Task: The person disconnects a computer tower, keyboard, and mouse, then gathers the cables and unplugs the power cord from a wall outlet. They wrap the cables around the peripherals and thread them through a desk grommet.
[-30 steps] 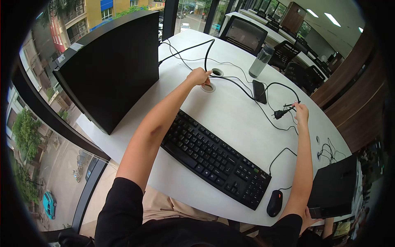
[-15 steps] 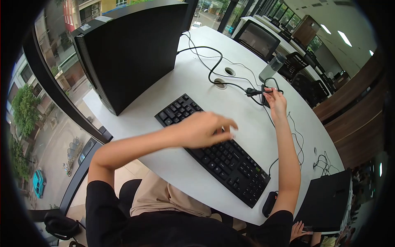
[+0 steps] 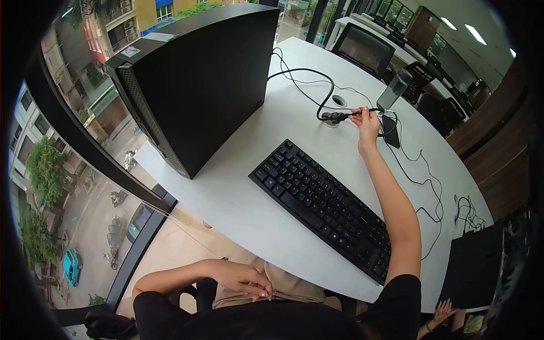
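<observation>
My right hand (image 3: 368, 127) pinches a black cable just behind its black plug (image 3: 335, 117), at the edge of the nearer round desk hole (image 3: 328, 124). A dark phone-like object (image 3: 391, 132) lies right of this hand, with cable around it. My left hand (image 3: 243, 279) rests over my lap, fingers loosely bent and apart, holding nothing. Between my arms, the black keyboard (image 3: 323, 207) lies at a slant on the white desk (image 3: 226, 209).
A large black computer case (image 3: 198, 90) stands upright at the left. Behind my right hand is a clear bottle (image 3: 395, 89). Loose cables (image 3: 433, 187) run along the right. Another person's hand (image 3: 445, 310) is by a black panel (image 3: 473, 272) at the lower right.
My left hand has come down from above the keyboard to my lap. My right hand has brought the cable and plug left to the desk hole. The view has shifted.
</observation>
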`<state>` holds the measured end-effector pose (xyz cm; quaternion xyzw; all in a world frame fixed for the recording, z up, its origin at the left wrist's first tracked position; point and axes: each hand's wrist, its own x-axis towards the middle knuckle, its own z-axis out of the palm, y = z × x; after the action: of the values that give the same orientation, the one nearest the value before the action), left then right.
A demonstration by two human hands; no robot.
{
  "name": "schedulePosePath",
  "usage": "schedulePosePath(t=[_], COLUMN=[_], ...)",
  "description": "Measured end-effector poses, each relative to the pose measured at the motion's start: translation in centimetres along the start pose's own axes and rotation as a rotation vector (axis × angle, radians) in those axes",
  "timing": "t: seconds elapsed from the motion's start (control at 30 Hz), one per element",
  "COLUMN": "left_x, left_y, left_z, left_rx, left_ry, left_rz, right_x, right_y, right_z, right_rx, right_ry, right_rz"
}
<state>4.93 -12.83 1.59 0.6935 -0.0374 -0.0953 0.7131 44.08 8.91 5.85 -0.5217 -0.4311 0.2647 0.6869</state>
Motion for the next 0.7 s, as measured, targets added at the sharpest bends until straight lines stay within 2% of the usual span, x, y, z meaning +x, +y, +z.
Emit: schedulePosePath(t=[0.07, 0.13, 0.2, 0.23, 0.33, 0.37, 0.4, 0.47, 0.57, 0.6, 0.7], left_x=[-0.6, -0.5, 1.2, 2.4, 7.2, 8.9, 10.5, 13.6, 15.2, 15.9, 17.3], left_y=[4.3, 8.7, 10.1, 10.2, 7.6, 7.6, 7.0, 6.0, 6.6, 6.8, 5.8], left_z=[-2.2, -5.6, -10.5, -13.2, -21.4, -23.4, -25.6, -29.0, -32.5, -33.0, -35.7], left_rx=[0.085, 0.351, 0.328, 0.301, 0.378, 0.224, 0.319, 0.279, 0.155, 0.197, 0.252], left_ry=[0.117, 0.349, 0.583, 0.7, 1.003, 1.037, 1.103, 1.279, 1.239, 1.369, 1.542], left_rz=[0.044, 0.001, 0.0, -0.022, 0.11, 0.082, 0.07, 0.094, 0.161, 0.198, 0.196], right_x=[0.0, 0.1, 0.2, 0.1, -0.6, -1.0, -0.9, -0.6, 0.2, 0.9, 1.4], right_y=[0.3, 1.2, 1.6, 1.9, 1.5, 1.3, 1.5, 1.4, 0.5, 0.2, 0.2], right_z=[0.2, 0.7, 0.9, 0.9, 1.5, 1.7, 1.7, 1.4, 0.8, 0.2, -0.5], right_rx=[-0.029, 0.006, -0.041, -0.064, -0.116, -0.135, -0.14, -0.164, -0.151, -0.141, -0.114], right_ry=[0.011, 0.031, 0.069, 0.091, 0.078, 0.072, 0.059, 0.091, 0.091, 0.078, 0.041], right_rz=[-0.007, -0.01, 0.001, 0.007, 0.035, 0.05, 0.018, -0.01, -0.031, -0.036, -0.02])
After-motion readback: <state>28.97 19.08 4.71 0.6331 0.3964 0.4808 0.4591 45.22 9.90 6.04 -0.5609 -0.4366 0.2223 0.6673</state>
